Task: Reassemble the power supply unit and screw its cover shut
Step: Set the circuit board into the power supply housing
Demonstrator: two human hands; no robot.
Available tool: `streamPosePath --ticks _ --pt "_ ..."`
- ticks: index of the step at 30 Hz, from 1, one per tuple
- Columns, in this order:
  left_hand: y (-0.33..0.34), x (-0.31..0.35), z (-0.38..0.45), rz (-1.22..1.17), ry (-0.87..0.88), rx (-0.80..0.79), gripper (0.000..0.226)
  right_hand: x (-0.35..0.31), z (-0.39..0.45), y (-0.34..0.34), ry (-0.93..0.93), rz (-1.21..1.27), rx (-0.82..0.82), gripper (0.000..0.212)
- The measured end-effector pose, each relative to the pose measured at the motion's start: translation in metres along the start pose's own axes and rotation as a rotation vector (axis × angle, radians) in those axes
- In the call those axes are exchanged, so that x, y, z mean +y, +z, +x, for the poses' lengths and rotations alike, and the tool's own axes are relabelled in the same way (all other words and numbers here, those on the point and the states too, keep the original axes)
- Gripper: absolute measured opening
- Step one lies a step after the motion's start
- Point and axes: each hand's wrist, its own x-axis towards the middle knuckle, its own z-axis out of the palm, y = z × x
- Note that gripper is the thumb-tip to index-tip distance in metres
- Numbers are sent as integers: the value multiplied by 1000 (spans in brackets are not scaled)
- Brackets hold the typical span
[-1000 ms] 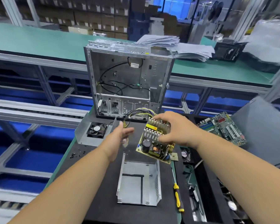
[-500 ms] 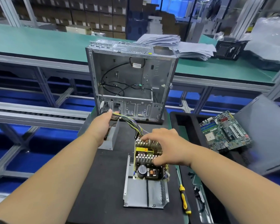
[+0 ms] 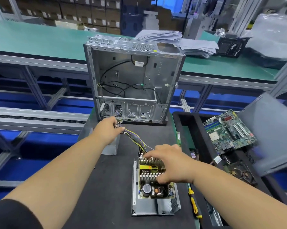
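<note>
Right now the right hand is spread flat over the power supply circuit board, fingers draped across the finned heatsinks at the far end and the thumb tucked against the nearer row, grasping the board from above. That board sits inside the open metal power supply tray, filling its far half, with the tray's bare floor showing at the near end. Further out, the left hand is clenched on the wire bundle, yellow, black and purple leads running taut from that fist down to the far edge of the board. Just beyond the left hand, partly hidden by the wrist, stands a folded grey metal cover, on the same dark work mat as the tray. To the right of the tray a yellow-and-black screwdriver lies along the mat's edge, untouched. Beyond the board, at the far end of the mat, an empty computer case stands upright with its open side facing the camera, black cables looped inside. Well right of the board, a green motherboard rests tilted in a black tray.
</note>
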Motion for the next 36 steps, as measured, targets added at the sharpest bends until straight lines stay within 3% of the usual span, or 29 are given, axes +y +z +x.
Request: streamPosePath --ticks 2,4,6,8,10,12,14,17,22,26,30,33,36 --pt "2 -3 -2 75 -34 -38 36 -1 0 2 9 -2 -7 76" --pt "2 -3 -6 90 -16 43 52 -1 1 3 16 4 -11 76" --pt "1 3 -15 85 71 167 59 0 1 4 16 2 -14 76" --pt "-1 13 -27 52 229 224 46 1 1 4 13 -3 -12 77" --pt "-4 26 -41 -52 395 92 25 0 2 4 12 -13 -13 77" --pt "-7 37 -57 -103 498 -162 21 0 4 4 8 -26 -12 77" --pt "-6 45 -71 -43 577 -353 38 0 4 4 3 -20 2 74" --pt "1 51 -87 81 674 -414 65 0 5 5 17 45 37 74" --pt "12 57 -102 149 613 -409 91 4 6 7 22 89 90 65" --pt "21 62 -107 291 572 -338 74 5 5 9 14 146 133 59" --pt "27 64 -110 370 530 -324 63 18 -2 2 44 391 32 63" --pt "31 60 -114 307 478 -303 65 44 -4 -5 232 620 139 35" --pt "36 56 -117 278 447 -292 72 69 -7 2 462 535 124 32"
